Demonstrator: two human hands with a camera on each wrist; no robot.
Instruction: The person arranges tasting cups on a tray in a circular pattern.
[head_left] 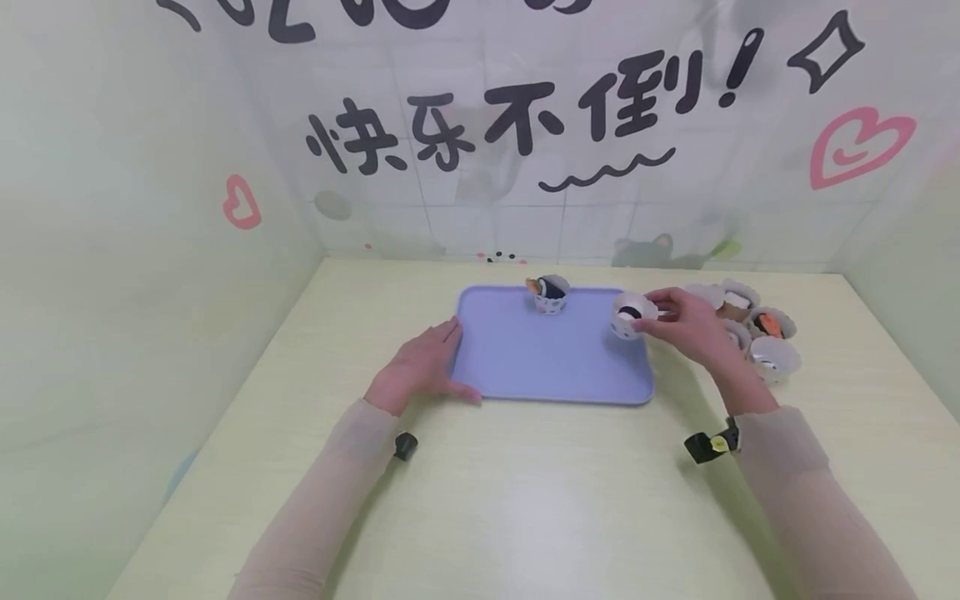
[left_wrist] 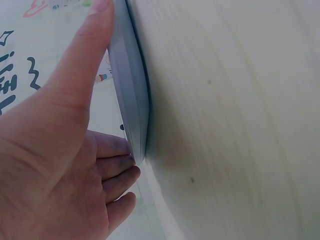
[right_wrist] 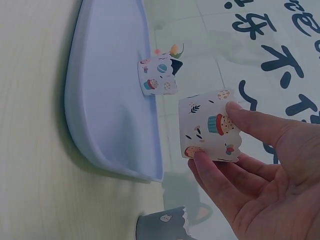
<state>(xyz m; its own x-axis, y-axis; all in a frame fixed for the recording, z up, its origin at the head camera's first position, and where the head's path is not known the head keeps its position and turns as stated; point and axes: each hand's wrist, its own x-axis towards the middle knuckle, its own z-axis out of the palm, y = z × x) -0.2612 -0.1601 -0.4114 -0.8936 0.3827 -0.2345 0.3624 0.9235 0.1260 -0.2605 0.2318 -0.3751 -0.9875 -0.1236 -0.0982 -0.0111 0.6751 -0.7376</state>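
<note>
At a pale wooden table (head_left: 525,500) before a white wall (head_left: 510,233) of bold black lettering, a person in light sleeves (head_left: 330,492) works with both hands around a lavender-blue tray (head_left: 555,367). The left hand (head_left: 422,364) steadies the tray's left side, its thumb spread away along the near edge and the other fingers close together, touching the rim. The right hand (head_left: 690,329) pinches a white paper cup (right_wrist: 205,125) printed with cupcakes and sprigs, thumb and fingertips clamped on its wall; the cup hangs over the right end of the tray, near the far corner, with something dark showing inside. A second printed cup (head_left: 551,305) sits at the tray's far edge, right of its middle, holding a dark and white piece and an orange one that pokes above the rim.

Just beyond the right hand, a cluster of paper cups (head_left: 776,358) crowds the tabletop to the right of the tray, one with an orange filling; the hand and arm partly hide the group. A black device (head_left: 406,446) is worn at the left wrist, and another one (head_left: 705,446) at the right. Pink hearts (head_left: 862,147) decorate the walls.
</note>
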